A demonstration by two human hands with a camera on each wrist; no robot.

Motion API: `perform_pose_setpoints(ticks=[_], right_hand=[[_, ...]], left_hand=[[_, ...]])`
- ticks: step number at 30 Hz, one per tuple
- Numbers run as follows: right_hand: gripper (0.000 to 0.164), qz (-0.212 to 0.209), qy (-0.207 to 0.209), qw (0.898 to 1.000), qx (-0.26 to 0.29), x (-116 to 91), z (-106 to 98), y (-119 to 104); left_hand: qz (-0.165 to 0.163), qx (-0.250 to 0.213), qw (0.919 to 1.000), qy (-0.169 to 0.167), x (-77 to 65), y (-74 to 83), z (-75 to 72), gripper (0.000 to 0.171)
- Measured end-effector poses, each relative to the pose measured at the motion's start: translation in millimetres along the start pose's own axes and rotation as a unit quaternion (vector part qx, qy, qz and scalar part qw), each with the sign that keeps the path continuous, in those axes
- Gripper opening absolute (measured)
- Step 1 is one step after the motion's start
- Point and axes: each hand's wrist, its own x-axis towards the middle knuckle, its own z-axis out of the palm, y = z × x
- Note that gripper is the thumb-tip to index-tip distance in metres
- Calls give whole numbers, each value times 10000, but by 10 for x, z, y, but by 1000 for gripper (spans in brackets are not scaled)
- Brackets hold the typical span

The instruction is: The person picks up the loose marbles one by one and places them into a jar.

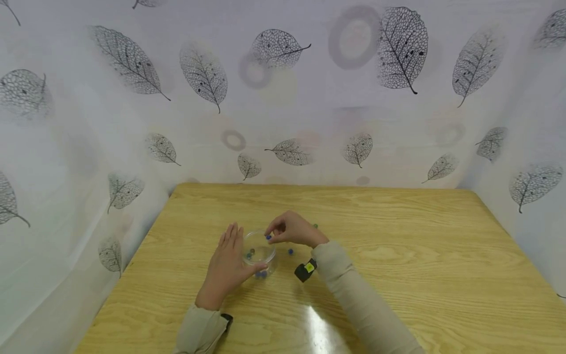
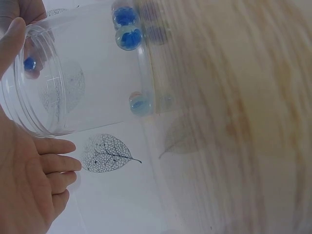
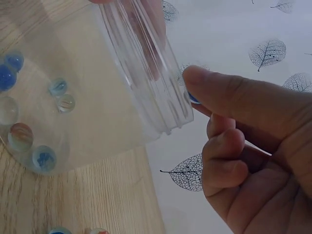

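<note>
A clear round jar (image 1: 271, 266) stands open-topped on the table, with several glass marbles (image 3: 20, 136) at its bottom, blue, pale and reddish swirled. My left hand (image 1: 226, 268) lies along the jar's left side, fingers straight and thumb reaching across its near side by the rim. At the far right of the rim, my right hand (image 1: 295, 230) pinches a blue marble (image 1: 268, 237) between thumb and index finger. In the right wrist view the thumb mostly hides this marble, and the other fingers (image 3: 224, 165) are curled below.
A blue marble (image 1: 290, 251) lies on the wooden table (image 1: 398, 275) right of the jar, and a green one (image 1: 315, 226) sits behind the right wrist. A black wrist camera (image 1: 305, 270) hangs under the right sleeve. Leaf-patterned cloth (image 1: 327, 123) surrounds the table's back and sides.
</note>
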Motion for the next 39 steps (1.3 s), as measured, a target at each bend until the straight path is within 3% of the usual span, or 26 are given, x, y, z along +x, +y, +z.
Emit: perform_pose_setpoints(ticks=[18, 39], right_hand=[[17, 84, 144, 9998, -114, -13, -44, 34], [19, 67, 381, 9989, -247, -226, -344, 112]], left_hand=[[110, 114, 9999, 58, -1, 5, -12, 110], [7, 28, 10000, 37, -1, 23, -16, 112]])
